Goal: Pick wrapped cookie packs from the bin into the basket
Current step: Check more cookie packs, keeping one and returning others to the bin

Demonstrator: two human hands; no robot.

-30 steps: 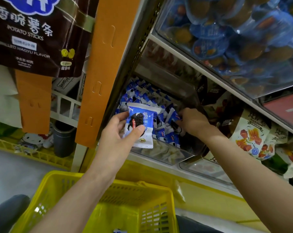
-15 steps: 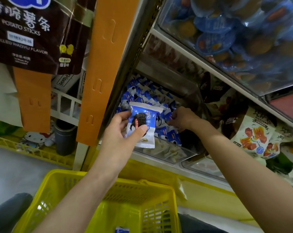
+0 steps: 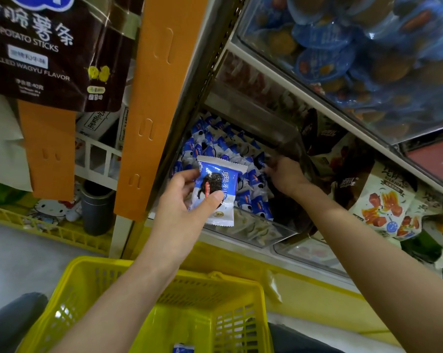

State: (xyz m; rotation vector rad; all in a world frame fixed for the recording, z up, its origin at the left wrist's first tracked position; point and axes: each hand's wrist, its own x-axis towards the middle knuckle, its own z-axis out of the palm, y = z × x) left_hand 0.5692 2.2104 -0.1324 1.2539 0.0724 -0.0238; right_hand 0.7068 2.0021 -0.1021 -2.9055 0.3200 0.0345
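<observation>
Barely begun, seemingly: only one small blue pack (image 3: 183, 349) visible low in the yellow plastic mesh basket (image 3: 215, 279). Pinching another blue-and-white wrapped cookie pack (image 3: 216, 189) in the left hand (image 3: 181, 202), above the basket, before the clear plastic bin (image 3: 266, 231) heaped with more. Reaching in with the right hand (image 3: 284, 174), grip impossible to tell

One wide-angle camera, worn on the person's head, looks forward and down along both forearms. It is close to the clear bin (image 3: 253, 229), which sits mid-frame. The yellow basket (image 3: 88, 267) lies directly beneath at the bottom edge. The shelf rail (image 3: 317, 104) runs tilted across the upper right.
</observation>
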